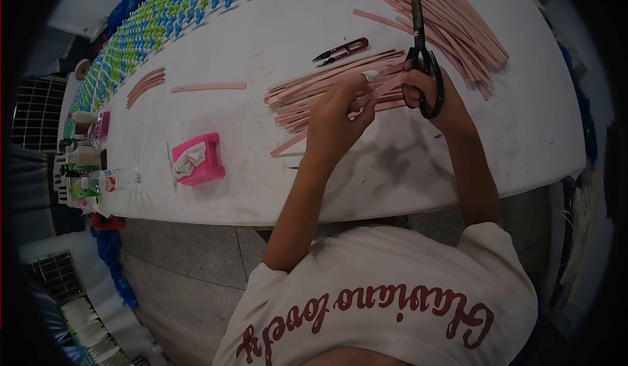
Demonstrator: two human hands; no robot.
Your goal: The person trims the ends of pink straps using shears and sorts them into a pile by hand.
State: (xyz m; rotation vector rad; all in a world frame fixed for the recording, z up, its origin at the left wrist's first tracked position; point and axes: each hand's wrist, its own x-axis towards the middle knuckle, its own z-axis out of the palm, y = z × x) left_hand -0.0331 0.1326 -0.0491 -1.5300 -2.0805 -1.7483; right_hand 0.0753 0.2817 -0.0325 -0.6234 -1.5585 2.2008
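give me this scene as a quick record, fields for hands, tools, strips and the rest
left hand: fingers on a pink strip, white wrap on one
right hand: holds scissors, blades pointing away from the person
loose tool: snips, beyond the near bundle
other strips: far bundle at right; a few loose at left
surface: white table
left side: pink box, bottle
far left: rows of blue and green pieces

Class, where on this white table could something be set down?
Bare table lies between the pink tissue box and the left hand, and right of the right hand. Crowded: the heaped flat pink strips and rows of small blue-and-green pieces.
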